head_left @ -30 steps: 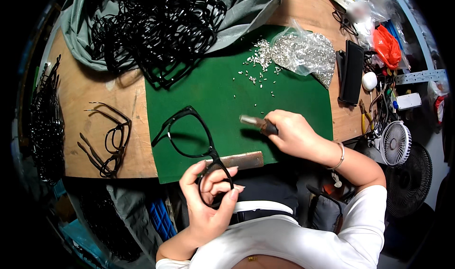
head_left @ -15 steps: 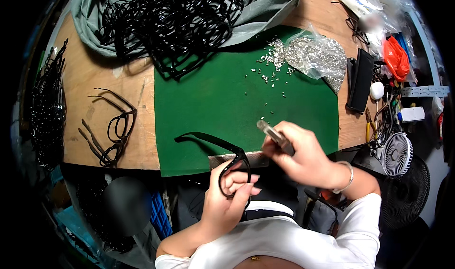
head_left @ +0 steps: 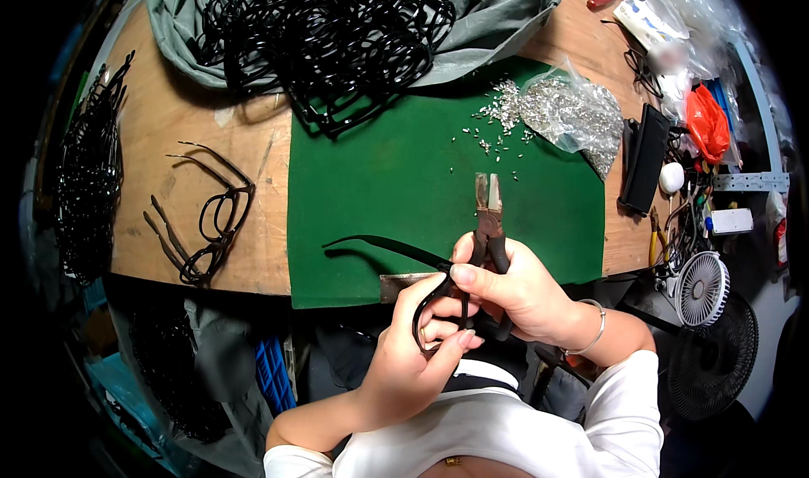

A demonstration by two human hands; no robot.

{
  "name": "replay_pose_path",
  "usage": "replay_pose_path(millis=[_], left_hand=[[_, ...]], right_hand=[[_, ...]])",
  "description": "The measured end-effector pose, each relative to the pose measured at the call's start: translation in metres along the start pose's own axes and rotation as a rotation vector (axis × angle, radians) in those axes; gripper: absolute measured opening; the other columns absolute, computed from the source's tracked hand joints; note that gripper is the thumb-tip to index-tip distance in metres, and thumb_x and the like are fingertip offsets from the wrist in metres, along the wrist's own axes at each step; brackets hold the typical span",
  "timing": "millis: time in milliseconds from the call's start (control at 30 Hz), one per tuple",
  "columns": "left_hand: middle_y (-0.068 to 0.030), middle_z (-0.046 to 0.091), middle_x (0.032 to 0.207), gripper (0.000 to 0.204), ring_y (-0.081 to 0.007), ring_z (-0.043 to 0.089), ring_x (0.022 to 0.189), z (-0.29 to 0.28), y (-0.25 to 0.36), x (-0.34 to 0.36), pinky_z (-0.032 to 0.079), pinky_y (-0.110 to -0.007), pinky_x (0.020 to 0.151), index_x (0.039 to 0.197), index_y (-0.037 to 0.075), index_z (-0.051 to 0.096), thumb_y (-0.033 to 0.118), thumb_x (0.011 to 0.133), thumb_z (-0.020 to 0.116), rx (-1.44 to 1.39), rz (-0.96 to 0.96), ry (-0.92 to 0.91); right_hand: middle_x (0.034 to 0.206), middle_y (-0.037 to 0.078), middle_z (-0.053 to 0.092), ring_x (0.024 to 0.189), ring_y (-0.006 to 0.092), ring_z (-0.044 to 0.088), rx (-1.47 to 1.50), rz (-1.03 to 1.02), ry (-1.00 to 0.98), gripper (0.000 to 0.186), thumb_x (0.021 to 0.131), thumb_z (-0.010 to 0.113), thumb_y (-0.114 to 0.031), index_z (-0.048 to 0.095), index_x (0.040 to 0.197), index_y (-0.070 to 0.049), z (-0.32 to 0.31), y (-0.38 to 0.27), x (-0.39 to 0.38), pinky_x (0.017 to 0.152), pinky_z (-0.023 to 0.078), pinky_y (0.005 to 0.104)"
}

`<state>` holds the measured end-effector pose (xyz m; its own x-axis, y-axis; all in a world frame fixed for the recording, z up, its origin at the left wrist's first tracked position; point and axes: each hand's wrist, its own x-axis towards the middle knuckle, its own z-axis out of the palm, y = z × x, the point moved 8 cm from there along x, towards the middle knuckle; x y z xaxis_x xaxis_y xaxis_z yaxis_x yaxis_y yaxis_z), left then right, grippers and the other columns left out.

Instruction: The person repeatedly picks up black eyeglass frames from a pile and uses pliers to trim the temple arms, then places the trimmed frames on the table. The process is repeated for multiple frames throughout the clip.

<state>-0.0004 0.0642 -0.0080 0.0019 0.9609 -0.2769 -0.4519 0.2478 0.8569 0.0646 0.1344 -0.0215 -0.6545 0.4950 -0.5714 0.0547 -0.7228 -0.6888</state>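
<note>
My left hand (head_left: 400, 360) is closed around the front of a black eyeglass frame (head_left: 388, 248), its fingers passing through a rim. One temple arm stretches out to the left above the green mat (head_left: 379, 174). In my closed right hand (head_left: 535, 301) is a pair of pliers (head_left: 488, 221) with dark handles, jaws parted and pointing away from me. The right thumb and fingertip press on the frame at the corner where the temple joins. Whether a small part sits in that pinch cannot be made out. Part of a textured metal block (head_left: 396, 287) shows behind my left hand.
Small silvery pieces spill from a clear bag (head_left: 573, 111) at the mat's far right. A heap of black frames (head_left: 329, 40) lies on grey-green cloth (head_left: 173, 35). More glasses (head_left: 215, 225) rest at left. A black case (head_left: 645, 159) and white fan (head_left: 701, 288) are on the right.
My right hand has come down and left onto the frame, and the pliers have swung so their jaws point away. My left hand still holds the frame. The whole view has shifted slightly.
</note>
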Motion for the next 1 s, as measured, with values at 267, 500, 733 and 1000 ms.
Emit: replay_pose_path(millis=[267,500,733,1000], left_hand=[[-0.0174,0.049,0.099,0.053,-0.0155,0.057,0.080,0.008,0.008,-0.008,0.049,-0.028,0.075,0.125,0.002,0.021,-0.011,0.079,0.046,-0.145,0.001,-0.023],[-0.0199,0.051,0.101,0.055,-0.0206,0.060,0.079,0.009,0.009,-0.014,0.049,-0.029,0.072,0.124,0.003,0.020,-0.012,0.078,0.046,-0.241,-0.066,-0.095],[-0.0193,0.052,0.101,0.054,-0.0198,0.060,0.079,0.006,0.012,-0.014,0.049,-0.029,0.072,0.124,0.004,0.020,-0.011,0.079,0.045,-0.285,-0.086,-0.112],[-0.0192,0.048,0.103,0.053,-0.0183,0.058,0.080,0.005,0.008,-0.016,0.050,-0.029,0.073,0.124,0.003,0.020,-0.010,0.080,0.046,-0.216,-0.065,-0.086]], right_hand=[[0.068,0.000,0.048,0.058,0.0060,0.047,-0.069,-0.149,0.071,0.020,0.083,0.057,-0.018,0.045,0.089,-0.003,0.011,-0.013,-0.012,0.055,0.042,0.0191],[0.064,-0.004,0.045,0.050,0.0015,0.038,0.103,-0.013,-0.066,0.021,0.082,0.058,-0.025,0.045,0.086,-0.009,0.014,0.001,-0.011,0.041,0.026,0.0158],[0.067,-0.003,0.047,0.050,0.0022,0.039,-0.023,-0.108,-0.068,0.020,0.083,0.058,-0.023,0.045,0.086,-0.008,0.014,-0.006,-0.008,0.041,0.028,0.0157],[0.069,0.001,0.049,0.053,0.0038,0.047,-0.182,-0.263,-0.059,0.014,0.084,0.055,-0.011,0.044,0.088,-0.004,0.020,-0.022,-0.012,0.046,0.038,0.0166]])
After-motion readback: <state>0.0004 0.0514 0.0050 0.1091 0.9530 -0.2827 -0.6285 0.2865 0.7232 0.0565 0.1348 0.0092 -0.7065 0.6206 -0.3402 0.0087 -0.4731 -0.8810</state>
